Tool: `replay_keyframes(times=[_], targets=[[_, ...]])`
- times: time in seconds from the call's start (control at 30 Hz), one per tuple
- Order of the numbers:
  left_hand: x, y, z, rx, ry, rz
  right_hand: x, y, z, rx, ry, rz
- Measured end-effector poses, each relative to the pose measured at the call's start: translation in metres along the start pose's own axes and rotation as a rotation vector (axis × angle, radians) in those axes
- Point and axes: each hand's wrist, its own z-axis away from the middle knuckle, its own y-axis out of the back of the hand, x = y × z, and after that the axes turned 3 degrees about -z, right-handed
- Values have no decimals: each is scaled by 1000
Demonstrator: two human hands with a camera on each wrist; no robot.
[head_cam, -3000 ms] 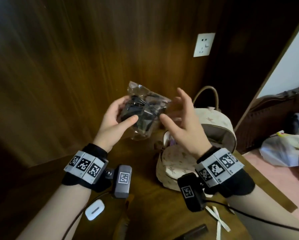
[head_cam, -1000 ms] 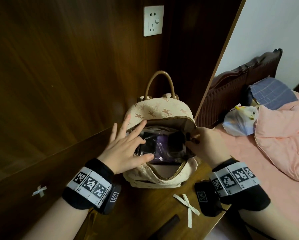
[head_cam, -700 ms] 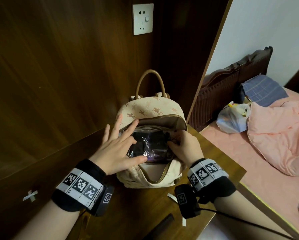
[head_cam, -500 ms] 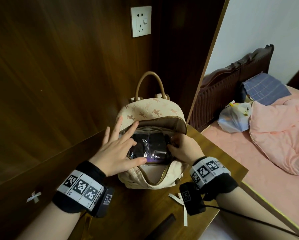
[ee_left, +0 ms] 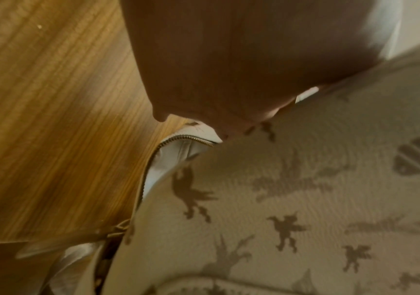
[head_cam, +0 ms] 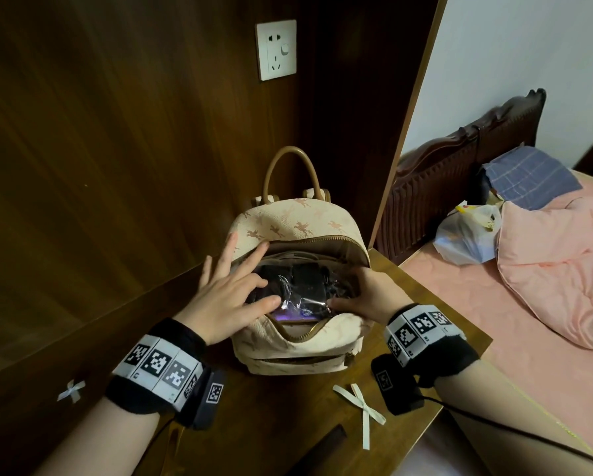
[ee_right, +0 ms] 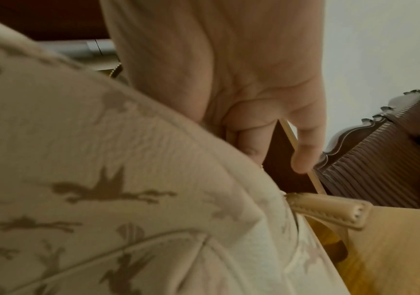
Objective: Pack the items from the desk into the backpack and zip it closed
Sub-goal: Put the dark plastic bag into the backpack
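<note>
A cream backpack with a horse print stands on the desk, its top zipper wide open. In its mouth lies a clear plastic bag of black items, over something purple. My left hand lies on the bag's left part with spread, straight fingers and presses it down. My right hand has its fingers curled round the bag's right end inside the opening, thumb on its near edge. The left wrist view shows my palm above the backpack's fabric. The right wrist view shows curled fingers behind the backpack's rim.
On the wooden desk lie a white ribbon cross and a dark flat object; another ribbon sits left. Wood panelling with a wall socket is behind. The desk ends right at a bed with a headboard.
The plastic bag went from being held in the air by both hands into the backpack's mouth. Over the last half second it sank slightly deeper; both hands stayed on it.
</note>
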Motion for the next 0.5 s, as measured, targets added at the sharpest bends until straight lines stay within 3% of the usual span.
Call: replay_keyframes(times=[0.1, 0.23, 0.37, 0.5], targets=[[-1, -1, 1, 18, -1, 25, 2, -3, 2, 60, -38, 23], [-1, -1, 3, 24, -7, 39, 0, 1, 11, 169, 72, 159], [-1, -3, 1, 36, -1, 56, 2, 11, 16, 29, 155, 87], [-2, -4, 1, 65, 0, 98, 2, 19, 20, -112, 104, -56]])
